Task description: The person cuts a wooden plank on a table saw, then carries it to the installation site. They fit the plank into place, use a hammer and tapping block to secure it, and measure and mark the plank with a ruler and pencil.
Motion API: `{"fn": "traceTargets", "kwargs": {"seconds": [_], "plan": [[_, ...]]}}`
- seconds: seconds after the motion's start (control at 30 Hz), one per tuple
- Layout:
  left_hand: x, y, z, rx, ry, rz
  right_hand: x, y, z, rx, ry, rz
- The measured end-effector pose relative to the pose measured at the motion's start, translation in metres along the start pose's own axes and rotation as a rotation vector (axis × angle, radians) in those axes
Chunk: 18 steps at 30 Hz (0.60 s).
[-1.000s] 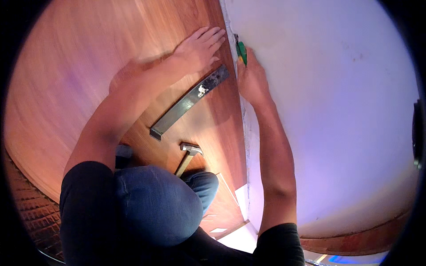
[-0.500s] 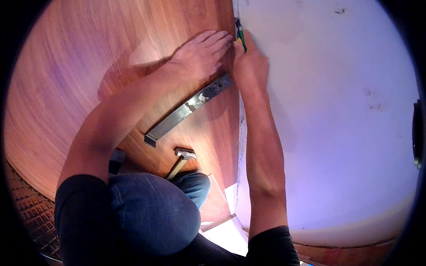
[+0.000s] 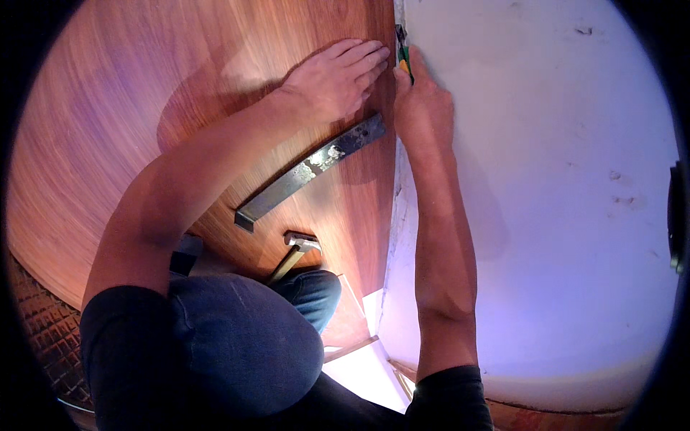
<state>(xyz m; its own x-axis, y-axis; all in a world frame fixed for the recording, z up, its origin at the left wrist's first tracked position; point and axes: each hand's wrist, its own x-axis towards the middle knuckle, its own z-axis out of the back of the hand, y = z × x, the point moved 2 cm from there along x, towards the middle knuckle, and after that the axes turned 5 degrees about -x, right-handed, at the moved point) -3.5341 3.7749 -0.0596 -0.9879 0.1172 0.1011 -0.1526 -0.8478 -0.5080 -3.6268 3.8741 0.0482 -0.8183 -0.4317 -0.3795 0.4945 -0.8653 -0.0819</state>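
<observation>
My left hand point(image 3: 334, 82) lies flat on the wood-grain floor point(image 3: 230, 43), fingers stretched out and their tips close to the wall edge. My right hand point(image 3: 424, 108) is closed around a small hand tool point(image 3: 405, 61) with green and orange on its handle and a dark metal head. That head sits in the narrow gap point(image 3: 399, 18) between the floorboards and the white wall; its exact shape is too small to tell. Just below my left hand, a long flat metal pull bar point(image 3: 298, 178) with a bent end rests slantwise on the boards.
A claw hammer point(image 3: 302, 243) lies on the floor beside my knee point(image 3: 313, 298). On the right rises the white wall point(image 3: 546, 215), with a few scuffs. A dark textured surface point(image 3: 43, 323) shows at the lower left, and a bright white patch point(image 3: 366, 377) at the bottom.
The whole view has shifted slightly, so wall and hands appear farther right. My left hand stays flat on the boards, and my right hand keeps the tool at the gap.
</observation>
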Motion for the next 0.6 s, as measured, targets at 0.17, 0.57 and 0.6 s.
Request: {"fn": "traceTargets", "kwargs": {"seconds": [0.17,0.57,0.6], "plan": [[0.0,0.002,-0.005,-0.038,-0.035,0.011,-0.005,-0.005,-0.001,0.013,0.014,0.026],[0.001,0.0,0.001,-0.019,0.011,0.017,-0.022,-0.006,0.001,0.116,-0.056,-0.036],[0.001,-0.003,0.001,-0.008,0.031,-0.001,-0.022,-0.006,0.0,0.139,-0.08,-0.053]]}}
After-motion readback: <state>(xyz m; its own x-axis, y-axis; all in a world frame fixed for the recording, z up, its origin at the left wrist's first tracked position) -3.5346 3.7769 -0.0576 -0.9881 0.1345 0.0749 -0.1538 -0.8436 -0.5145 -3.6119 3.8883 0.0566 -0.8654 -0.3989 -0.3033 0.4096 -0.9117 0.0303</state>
